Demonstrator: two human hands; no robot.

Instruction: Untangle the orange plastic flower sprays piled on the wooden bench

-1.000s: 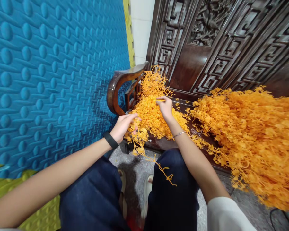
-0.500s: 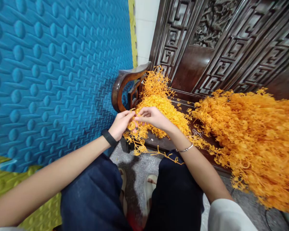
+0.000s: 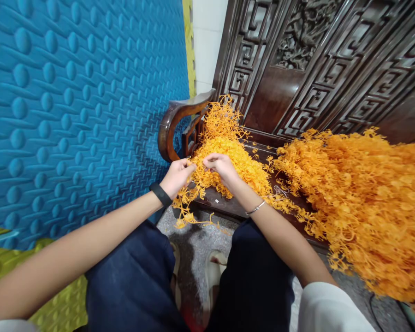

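Observation:
My left hand (image 3: 177, 179) is closed in a pinch on an orange plastic flower sprig (image 3: 184, 213), whose thin branching stem dangles below it past the seat's front edge. My right hand (image 3: 224, 171) is a short way to the right, fingers curled and pinched; whatever lies between them is too small to make out. Just beyond both hands, a mound of small orange plastic blossoms (image 3: 224, 150) covers the seat. Behind that mound, bare-looking orange stems (image 3: 223, 115) are piled against the armrest.
A large heap of orange flower sprigs (image 3: 370, 198) fills the right side of the dark wooden bench (image 3: 224, 204). Its curved armrest (image 3: 166, 131) stands at the left, and a carved backrest (image 3: 276, 92) rises behind. Blue foam matting (image 3: 83, 106) lies to the left.
My hands have moved apart, the right one shifting away from the left. The dangling sprig has swung left and down, away from my right knee.

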